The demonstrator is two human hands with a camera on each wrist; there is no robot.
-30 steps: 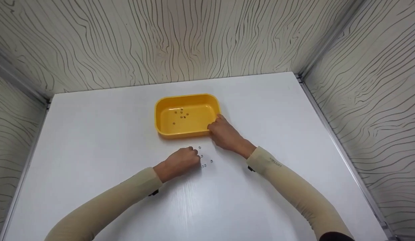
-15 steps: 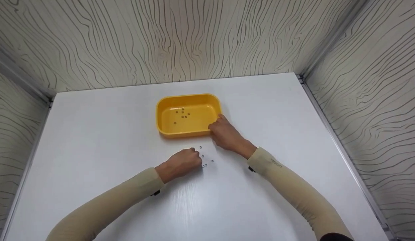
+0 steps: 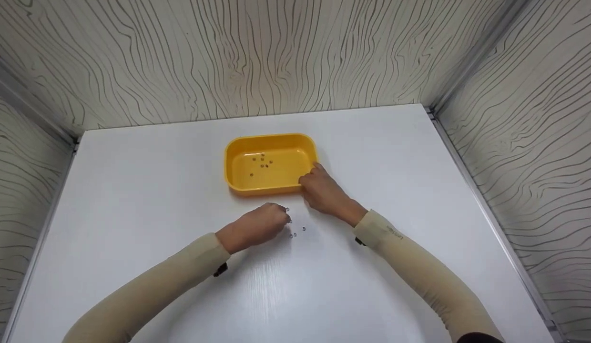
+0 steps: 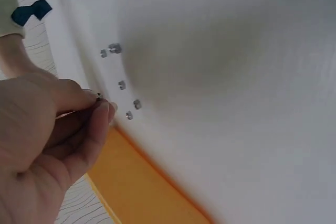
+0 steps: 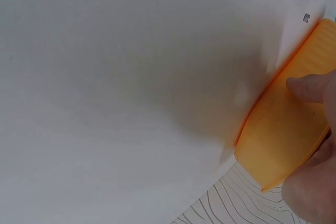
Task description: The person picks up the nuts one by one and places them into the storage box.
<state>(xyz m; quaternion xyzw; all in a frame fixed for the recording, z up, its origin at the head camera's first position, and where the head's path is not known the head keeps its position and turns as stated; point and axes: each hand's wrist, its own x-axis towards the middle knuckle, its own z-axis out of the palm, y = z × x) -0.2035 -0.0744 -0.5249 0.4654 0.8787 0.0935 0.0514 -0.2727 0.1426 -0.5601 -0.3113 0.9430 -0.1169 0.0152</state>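
Observation:
My left hand [image 3: 257, 224] is over the table just in front of the yellow bin [image 3: 262, 190]. In the left wrist view, its thumb and forefinger pinch a small metal nut [image 4: 98, 97], mostly covered by the fingertips. Several loose silver nuts [image 4: 122, 85] lie on the white tabletop close by the fingers. With my right hand [image 3: 324, 190] I grip the bin's near right corner, the thumb [image 5: 307, 87] pressed flat on the outer wall and the fingers over the rim. More nuts [image 3: 262, 166] are scattered on the bin's floor, mostly toward its left side.
The white table [image 3: 147, 181] is bounded at the back and sides by wood-patterned panels [image 3: 276, 57]. A metal frame rail [image 3: 491, 209] runs along the right edge.
My left hand has risen slightly from beside the loose nuts and tilted, its fingers shifting toward the bin. The right hand keeps its grip on the bin.

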